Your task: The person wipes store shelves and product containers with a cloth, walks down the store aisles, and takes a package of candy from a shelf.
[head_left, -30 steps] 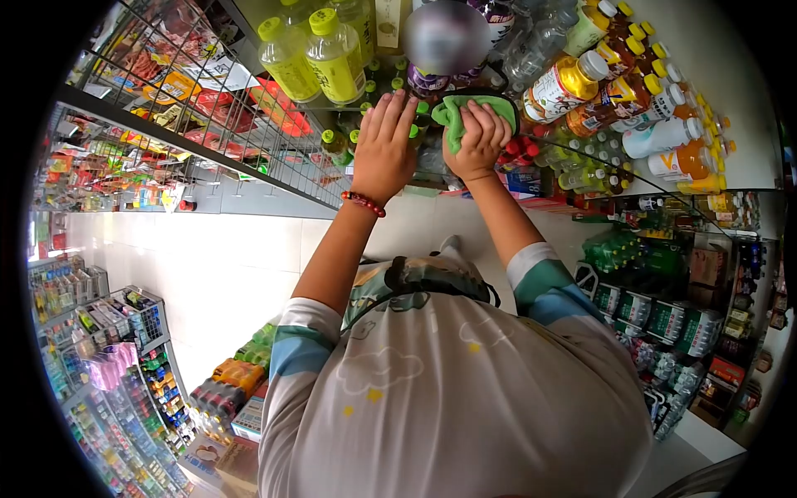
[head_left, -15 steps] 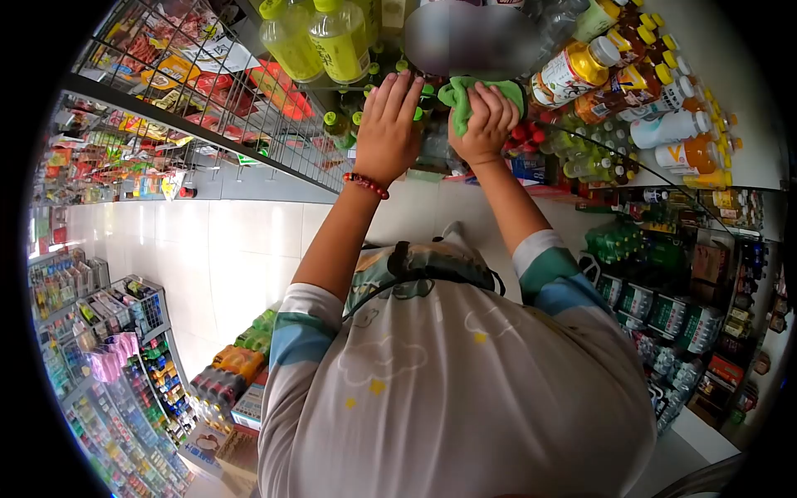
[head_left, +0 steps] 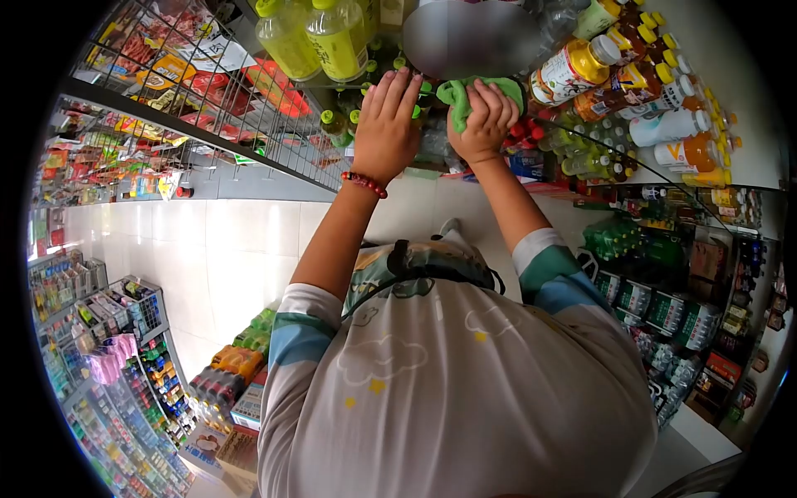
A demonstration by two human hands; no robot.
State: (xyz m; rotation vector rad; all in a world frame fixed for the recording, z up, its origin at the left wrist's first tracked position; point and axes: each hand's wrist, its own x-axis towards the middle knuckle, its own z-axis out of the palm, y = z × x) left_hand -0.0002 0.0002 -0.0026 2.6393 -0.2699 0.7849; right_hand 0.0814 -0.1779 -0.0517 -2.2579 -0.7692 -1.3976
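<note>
My left hand, with a red bead bracelet at the wrist, lies flat with its fingers stretched forward at the front edge of a glass shelf. To its right, my right hand is closed around a bunched green cloth at the same edge. Part of the cloth is hidden under the fingers. Large bottles of yellow-green drink stand just ahead of my left hand. A bottle with a white cap stands right of the cloth.
At left, a wire rack holds bagged snacks. Several drink bottles line the right shelf, with packaged goods below. Behind me on the left are bottle packs, cartons and a stocked rack. A blurred patch covers the top middle.
Both hands and the green cloth stay almost in the same place. The view has shifted very slightly, and a shoe shows a little more below the shelf.
</note>
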